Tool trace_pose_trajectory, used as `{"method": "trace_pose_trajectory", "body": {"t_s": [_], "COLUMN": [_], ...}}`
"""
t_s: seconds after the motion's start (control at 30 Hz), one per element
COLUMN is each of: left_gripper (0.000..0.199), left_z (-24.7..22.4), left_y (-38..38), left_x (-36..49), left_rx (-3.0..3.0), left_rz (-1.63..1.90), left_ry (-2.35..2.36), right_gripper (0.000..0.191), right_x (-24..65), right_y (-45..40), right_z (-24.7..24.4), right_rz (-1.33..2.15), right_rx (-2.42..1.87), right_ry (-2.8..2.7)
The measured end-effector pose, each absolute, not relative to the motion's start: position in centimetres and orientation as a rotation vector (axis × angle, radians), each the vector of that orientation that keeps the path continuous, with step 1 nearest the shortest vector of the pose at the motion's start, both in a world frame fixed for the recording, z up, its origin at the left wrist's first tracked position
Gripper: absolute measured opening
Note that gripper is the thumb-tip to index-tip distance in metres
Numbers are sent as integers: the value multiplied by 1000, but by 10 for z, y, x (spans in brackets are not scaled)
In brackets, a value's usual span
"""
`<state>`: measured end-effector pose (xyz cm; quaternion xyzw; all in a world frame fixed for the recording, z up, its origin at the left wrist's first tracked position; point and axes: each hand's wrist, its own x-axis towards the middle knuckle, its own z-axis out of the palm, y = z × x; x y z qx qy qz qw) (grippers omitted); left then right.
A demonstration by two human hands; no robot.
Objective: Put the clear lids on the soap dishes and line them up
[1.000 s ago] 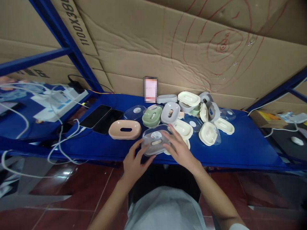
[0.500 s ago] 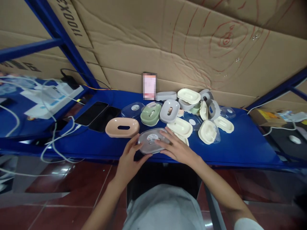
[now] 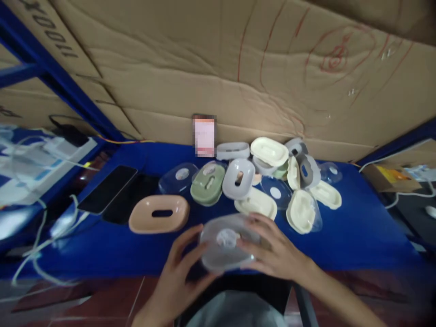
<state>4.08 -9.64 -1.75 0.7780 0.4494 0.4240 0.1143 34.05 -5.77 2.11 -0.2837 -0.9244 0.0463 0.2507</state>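
Between both hands, over the front part of the blue table, is a grey soap box (image 3: 214,255) under a clear lid with a round sticker. My left hand (image 3: 184,272) is closed on its left end, fingers along the side and thumb at the near edge. My right hand (image 3: 279,250) grips the right end, fingers lying over the lid. Motion blurs both hands and the box. A peach soap dish (image 3: 143,217) with an oval slot lies to the left. Just beyond the box is a cream tray (image 3: 256,203). A green soap box (image 3: 206,189) and a grey dish (image 3: 231,181) sit farther back.
Several cream and grey parts are piled at the back right, including a cream tray (image 3: 269,151). A clear lid (image 3: 173,178) and a black phone (image 3: 108,190) lie left on the table (image 3: 350,240). White cables (image 3: 42,254) trail at far left. Cardboard (image 3: 170,68) walls the back.
My view has shifted, so the table looks larger and lower. The soap box stays in both hands and is slightly closer to me and farther from the peach dish.
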Motion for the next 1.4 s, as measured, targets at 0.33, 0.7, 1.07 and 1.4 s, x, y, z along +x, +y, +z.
{"method": "trace_pose_trajectory", "body": {"t_s": [0.33,0.7,1.07,1.4], "left_gripper": [59,56,90,72], "left_z": [6,-21,-18,-14], "left_y": [-74,-52,-41,-40], "left_x": [73,42,49,63], "left_rx": [2435,2536,2661,2673], "left_rz": [1137,748,492,504], "left_ry": [1043,1088,950,1013], "right_gripper": [62,82,86,78], "right_x": [388,609,594,614], "right_y": [-69,-90,-88,-80], "right_z": [27,-31,-35,-42], "right_rz": [75,-823,-794,-677], "right_rx": [-958,-1897,-2080,-2053], "right_ry": [-2256,-1405,-1224,-1395]}}
